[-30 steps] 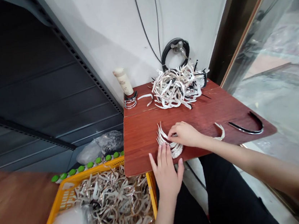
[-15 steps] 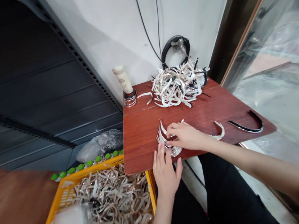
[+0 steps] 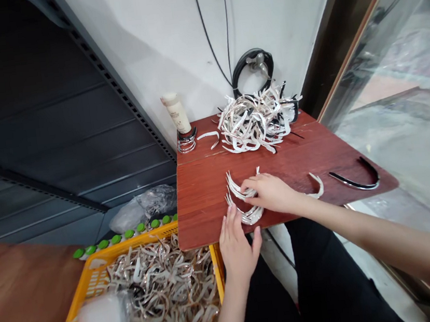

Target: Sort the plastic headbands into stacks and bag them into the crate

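A small stack of white curved headbands [image 3: 241,199] lies near the front edge of a red-brown wooden table [image 3: 202,183]. My right hand [image 3: 269,193] rests on top of the stack, its fingers curled onto the bands. My left hand [image 3: 237,242] sits at the table's front edge, fingers stretched out with their tips against the stack's near side. A big tangled pile of white headbands [image 3: 255,119] sits at the back of the table.
One white headband [image 3: 316,186] and one black headband [image 3: 356,177] lie on the table to the right. A cream bottle [image 3: 176,114] stands at the back left. A yellow crate [image 3: 95,269] with several headbands sits low on the left beside green-capped bottles [image 3: 126,235].
My left hand has slid back toward the table edge. My right hand has stayed on the stack, and the bands have fanned out a little toward the back.
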A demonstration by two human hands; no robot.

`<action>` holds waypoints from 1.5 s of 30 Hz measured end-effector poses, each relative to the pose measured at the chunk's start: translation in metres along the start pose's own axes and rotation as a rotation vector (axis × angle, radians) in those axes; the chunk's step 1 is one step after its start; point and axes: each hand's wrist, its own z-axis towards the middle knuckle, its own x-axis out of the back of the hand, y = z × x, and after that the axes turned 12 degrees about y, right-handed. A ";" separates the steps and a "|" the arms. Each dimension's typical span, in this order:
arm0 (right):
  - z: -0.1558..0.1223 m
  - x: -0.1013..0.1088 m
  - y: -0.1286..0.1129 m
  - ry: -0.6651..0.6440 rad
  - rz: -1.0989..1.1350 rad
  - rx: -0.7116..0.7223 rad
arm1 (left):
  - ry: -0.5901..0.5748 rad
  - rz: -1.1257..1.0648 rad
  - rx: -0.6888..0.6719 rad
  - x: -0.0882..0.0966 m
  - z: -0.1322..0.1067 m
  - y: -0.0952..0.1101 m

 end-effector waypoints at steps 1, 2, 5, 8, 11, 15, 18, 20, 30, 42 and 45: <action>-0.003 0.001 0.000 0.001 0.020 0.017 | 0.006 -0.004 0.001 0.000 0.000 0.000; -0.006 0.003 -0.002 -0.007 0.038 0.039 | 0.007 -0.004 0.003 0.000 -0.001 0.000; -0.013 0.009 -0.009 -0.059 0.050 0.095 | -0.005 0.010 0.009 -0.001 -0.001 0.000; -0.013 0.011 -0.015 -0.093 0.013 0.057 | -0.016 0.017 0.012 -0.001 0.000 0.000; -0.008 0.009 -0.014 -0.108 -0.004 0.020 | -0.013 0.008 0.011 -0.001 0.000 -0.001; -0.004 0.006 -0.006 -0.085 -0.031 0.011 | 0.003 -0.003 0.014 -0.001 -0.001 -0.001; -0.011 0.003 -0.006 -0.013 -0.001 -0.001 | 0.013 0.023 0.035 -0.003 0.000 0.001; -0.022 -0.002 -0.011 0.033 0.059 0.031 | -0.006 0.059 0.070 -0.003 0.003 0.004; -0.079 -0.054 -0.023 0.335 0.052 0.081 | -0.259 0.133 -0.026 0.011 0.024 0.004; -0.086 -0.051 0.009 0.261 -0.103 0.239 | -0.187 0.104 -0.030 -0.007 0.024 0.018; -0.089 -0.052 0.018 0.256 -0.061 0.291 | -0.062 0.039 0.004 0.006 -0.009 0.009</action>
